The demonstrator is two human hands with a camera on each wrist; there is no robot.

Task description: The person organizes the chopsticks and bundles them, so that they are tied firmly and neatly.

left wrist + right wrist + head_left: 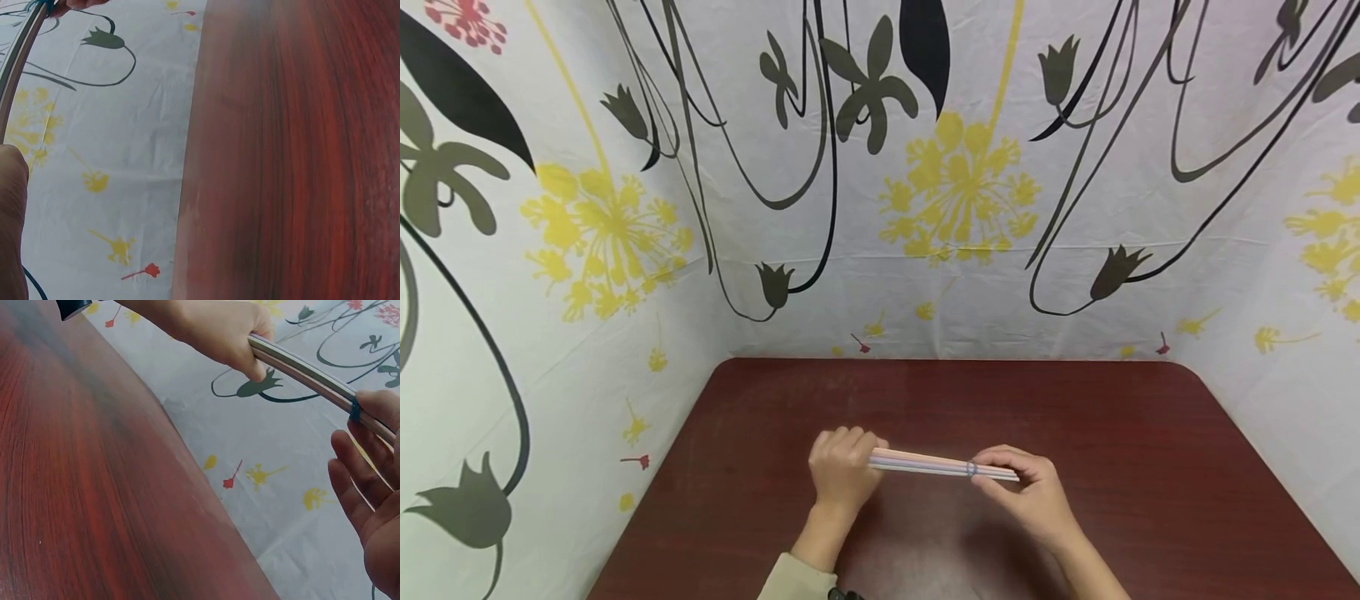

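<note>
A bundle of long thin pastel sticks, pinkish, lilac and white, is held level above the table. My left hand grips its left end in a fist, covering that end. Toward the right end a thin blue band loops around the sticks. At this band, the thumb and forefinger of my right hand pinch the bundle, and its other fingers are spread loosely in the right wrist view. The stick tips stick out a little past the band. Only the thumb side of my left hand shows in the left wrist view.
Below the hands lies a dark red-brown wooden table with rounded far corners. A white cloth printed with flowers and stems hangs behind it and along both sides. A dark device is on the left wrist, by a light sleeve.
</note>
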